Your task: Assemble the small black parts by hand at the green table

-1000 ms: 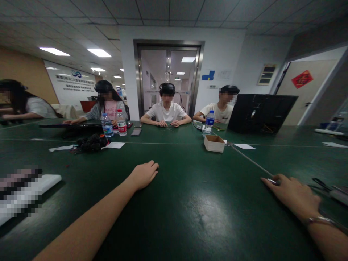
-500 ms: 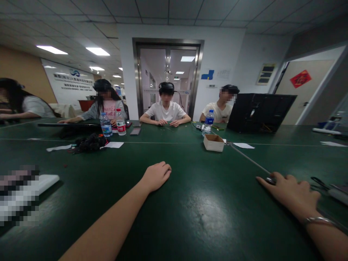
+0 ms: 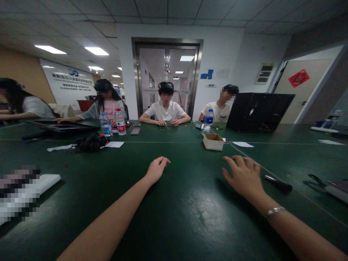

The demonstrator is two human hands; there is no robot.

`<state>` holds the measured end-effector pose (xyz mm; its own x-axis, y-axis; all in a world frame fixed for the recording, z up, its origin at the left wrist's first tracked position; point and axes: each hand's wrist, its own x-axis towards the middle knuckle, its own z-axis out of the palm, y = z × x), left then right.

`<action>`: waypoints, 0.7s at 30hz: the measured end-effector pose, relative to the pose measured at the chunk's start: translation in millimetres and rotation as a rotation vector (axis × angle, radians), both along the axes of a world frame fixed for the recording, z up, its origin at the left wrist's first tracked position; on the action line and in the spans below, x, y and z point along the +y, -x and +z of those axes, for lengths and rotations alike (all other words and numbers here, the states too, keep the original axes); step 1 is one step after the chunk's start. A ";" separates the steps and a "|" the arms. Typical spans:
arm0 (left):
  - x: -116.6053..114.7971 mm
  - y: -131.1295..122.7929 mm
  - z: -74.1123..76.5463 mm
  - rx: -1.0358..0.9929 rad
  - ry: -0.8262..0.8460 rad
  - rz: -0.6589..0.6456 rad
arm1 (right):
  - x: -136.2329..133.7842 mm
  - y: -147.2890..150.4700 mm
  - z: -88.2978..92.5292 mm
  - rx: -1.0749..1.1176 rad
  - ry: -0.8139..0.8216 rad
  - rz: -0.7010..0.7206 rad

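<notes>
My left hand (image 3: 157, 168) reaches forward over the dark green table (image 3: 190, 203), fingers loosely stretched and holding nothing. My right hand (image 3: 243, 175) hovers just above the table with its fingers spread apart, empty. A dark pen-like tool (image 3: 277, 184) lies on the table just right of my right hand, not touched by it. A small open cardboard box (image 3: 214, 141) stands beyond both hands, nearer the right one.
Scissors (image 3: 317, 179) and a flat grey object lie at the right edge. A black bundle (image 3: 89, 143), paper slips, water bottles (image 3: 106, 124) and a phone sit farther back. Several people sit across the table. An open black laptop (image 3: 258, 111) stands at back right.
My right hand let go of the dark tool and moved left and forward, fingers spreading. My left hand shifted slightly forward.
</notes>
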<state>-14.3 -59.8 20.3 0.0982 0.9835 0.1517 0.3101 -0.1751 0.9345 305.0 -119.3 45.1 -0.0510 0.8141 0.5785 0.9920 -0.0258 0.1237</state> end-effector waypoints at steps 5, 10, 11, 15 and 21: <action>15.0 -26.5 -2.8 -0.465 0.131 0.237 | 22.5 113.4 -17.2 0.446 0.262 0.433; 31.7 -41.9 -5.7 -0.767 0.175 0.351 | 52.8 190.4 -27.6 0.684 0.255 0.627; 34.7 -38.9 -6.1 -0.793 0.195 0.365 | 57.9 196.3 -27.7 0.693 0.260 0.633; 40.4 -20.1 -8.7 -0.819 0.217 0.295 | 68.8 197.2 -26.4 0.679 0.239 0.670; 31.2 -19.5 -10.4 -0.659 0.081 0.124 | 73.2 178.1 -29.0 0.727 0.145 0.724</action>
